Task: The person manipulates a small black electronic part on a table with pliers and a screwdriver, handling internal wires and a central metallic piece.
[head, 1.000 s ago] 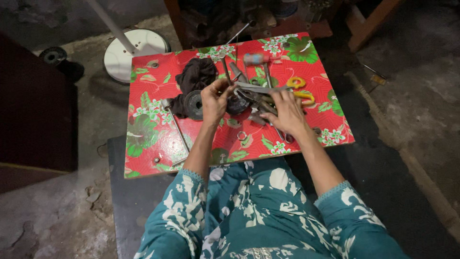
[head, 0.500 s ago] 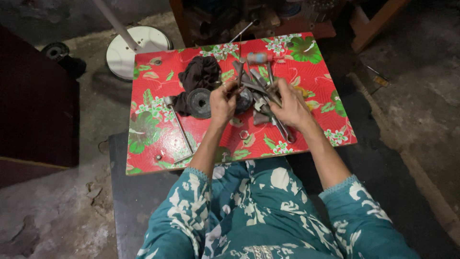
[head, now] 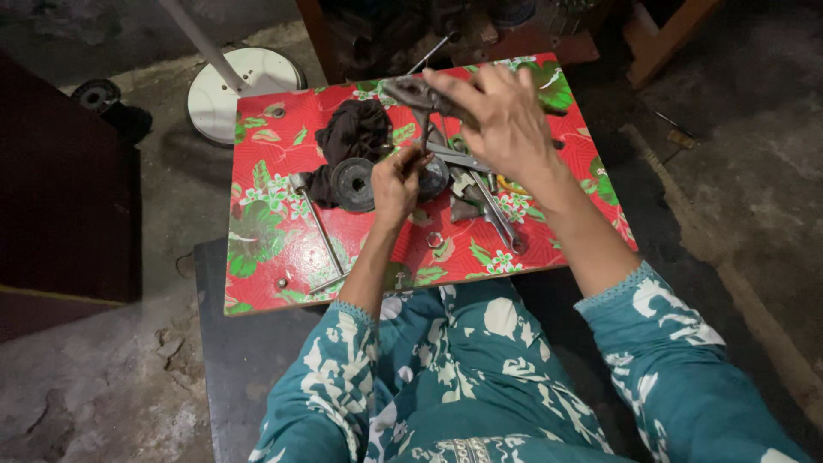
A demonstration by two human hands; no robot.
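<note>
I sit at a small table with a red floral cover [head: 274, 249]. My right hand [head: 501, 116] is raised above the table and grips a dark, greasy metal part [head: 411, 93] from above. My left hand [head: 396, 182] is closed around the lower end of a thin dark rod [head: 423, 137] that hangs from that part. Just left of this hand lies a round grey metal disc [head: 354, 183] with a centre hole. A second round part [head: 435, 178] is half hidden behind my left hand.
A dark rag [head: 353, 133] lies behind the disc. Flat wrenches [head: 495, 213] lie to the right, a long thin rod [head: 317, 231] to the left, a small nut [head: 433, 239] near the front. A white round stand base [head: 240, 81] sits on the floor beyond.
My right hand has risen from the pile of tools, lifting the dark metal part clear of the table. My left hand has moved onto the rod below it.
</note>
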